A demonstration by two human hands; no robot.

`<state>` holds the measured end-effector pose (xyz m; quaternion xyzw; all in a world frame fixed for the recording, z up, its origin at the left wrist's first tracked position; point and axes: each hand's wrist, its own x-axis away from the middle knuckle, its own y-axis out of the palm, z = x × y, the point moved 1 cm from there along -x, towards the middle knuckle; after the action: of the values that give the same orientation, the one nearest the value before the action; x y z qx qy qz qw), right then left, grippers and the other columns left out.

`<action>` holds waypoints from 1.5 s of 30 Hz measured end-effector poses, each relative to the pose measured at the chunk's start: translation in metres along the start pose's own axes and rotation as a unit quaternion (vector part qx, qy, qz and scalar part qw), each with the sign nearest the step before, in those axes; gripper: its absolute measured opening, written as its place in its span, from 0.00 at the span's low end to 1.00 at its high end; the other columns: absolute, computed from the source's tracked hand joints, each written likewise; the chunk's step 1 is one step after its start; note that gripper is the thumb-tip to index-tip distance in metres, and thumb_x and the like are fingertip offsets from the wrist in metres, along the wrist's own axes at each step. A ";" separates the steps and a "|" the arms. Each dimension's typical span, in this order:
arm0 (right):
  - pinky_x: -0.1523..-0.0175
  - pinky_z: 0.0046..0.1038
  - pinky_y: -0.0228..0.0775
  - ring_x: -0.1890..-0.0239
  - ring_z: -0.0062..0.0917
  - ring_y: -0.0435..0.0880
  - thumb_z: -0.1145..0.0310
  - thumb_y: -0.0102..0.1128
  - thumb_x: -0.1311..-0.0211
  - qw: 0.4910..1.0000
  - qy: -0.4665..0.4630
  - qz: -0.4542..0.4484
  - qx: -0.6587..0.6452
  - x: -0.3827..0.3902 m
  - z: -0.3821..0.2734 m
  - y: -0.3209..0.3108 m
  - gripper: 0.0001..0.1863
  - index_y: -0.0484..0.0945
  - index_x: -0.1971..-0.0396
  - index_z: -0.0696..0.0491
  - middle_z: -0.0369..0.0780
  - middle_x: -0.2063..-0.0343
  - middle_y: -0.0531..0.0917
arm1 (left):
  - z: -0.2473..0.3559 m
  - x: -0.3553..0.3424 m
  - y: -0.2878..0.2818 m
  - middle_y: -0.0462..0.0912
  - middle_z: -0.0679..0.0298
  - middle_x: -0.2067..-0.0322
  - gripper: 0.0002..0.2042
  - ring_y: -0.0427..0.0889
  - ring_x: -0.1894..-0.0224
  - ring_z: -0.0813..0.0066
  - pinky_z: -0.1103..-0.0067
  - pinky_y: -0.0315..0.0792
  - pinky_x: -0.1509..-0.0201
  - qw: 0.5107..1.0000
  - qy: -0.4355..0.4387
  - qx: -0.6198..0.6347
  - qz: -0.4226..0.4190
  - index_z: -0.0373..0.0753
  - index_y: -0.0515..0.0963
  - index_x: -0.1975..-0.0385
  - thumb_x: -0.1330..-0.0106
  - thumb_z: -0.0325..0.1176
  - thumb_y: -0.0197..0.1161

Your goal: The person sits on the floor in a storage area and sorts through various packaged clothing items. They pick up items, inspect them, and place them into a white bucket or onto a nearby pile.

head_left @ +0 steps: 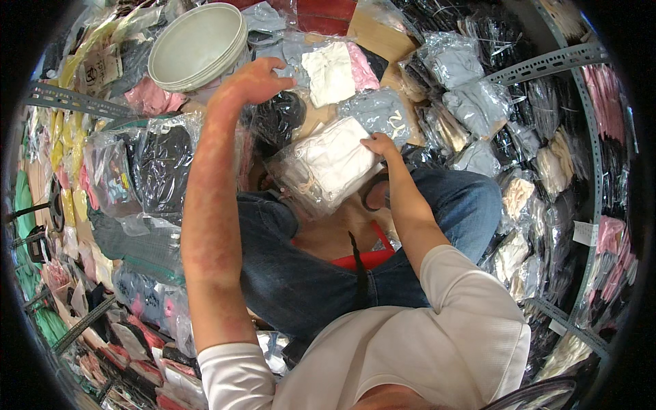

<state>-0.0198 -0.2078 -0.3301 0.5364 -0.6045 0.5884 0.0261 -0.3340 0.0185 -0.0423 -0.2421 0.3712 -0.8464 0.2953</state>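
Note:
My right hand point(380, 145) pinches the right edge of a white folded garment point(335, 154) partly inside a clear plastic bag point(301, 184), held above my lap. My left arm stretches far forward. At its end my left hand point(262, 80) is open, thumb and fingers apart, with nothing visible in it. It hovers near a black bagged garment point(277, 116) and the rim side of a stack of round white tubs point(198, 48). Beyond the hands lie a white folded garment point(328, 72) and a pink one point(362, 67). A grey bagged garment point(379, 113) rests behind the right hand.
Metal shelf rails point(547, 61) packed with bagged clothing stand at the right. More bagged garments point(160, 160) are piled at the left. A brown cardboard piece point(379, 34) lies at the back. Under me, between my jeans-clad legs, a red seat edge point(369, 260) shows.

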 end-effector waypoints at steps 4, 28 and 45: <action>0.45 0.35 0.72 0.51 0.40 0.81 0.50 0.66 0.51 0.978 -0.043 0.196 -0.060 0.000 -0.012 -0.003 0.29 0.80 0.52 0.55 0.48 0.54 0.83 | -0.003 0.009 -0.004 0.84 0.49 0.58 0.30 0.82 0.54 0.63 0.72 0.73 0.47 1.000 -0.018 0.005 -0.007 0.28 0.73 0.45 0.39 0.47 0.67; 0.48 0.38 0.68 0.47 0.35 0.72 0.50 0.64 0.41 0.413 0.180 0.023 -0.892 -0.146 -0.169 0.048 0.39 0.58 0.34 0.47 0.42 0.40 0.62 | 0.019 -0.007 0.000 0.82 0.49 0.53 0.25 0.83 0.52 0.61 0.70 0.74 0.46 0.998 -0.042 -0.003 -0.054 0.34 0.74 0.45 0.36 0.43 0.66; 0.69 0.29 0.74 0.68 0.23 0.79 0.72 0.63 0.44 0.638 -0.201 0.072 -0.740 -0.051 -0.138 -0.068 0.17 0.72 0.55 0.55 0.38 0.66 0.79 | -0.005 -0.023 0.019 0.84 0.50 0.58 0.28 0.82 0.51 0.57 0.68 0.72 0.45 0.993 -0.077 -0.087 -0.033 0.35 0.77 0.47 0.36 0.55 0.61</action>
<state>-0.0343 -0.0559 -0.2753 0.3973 -0.8650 -0.1778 0.2494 -0.3151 0.0260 -0.0640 -0.3436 0.4115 -0.7990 0.2724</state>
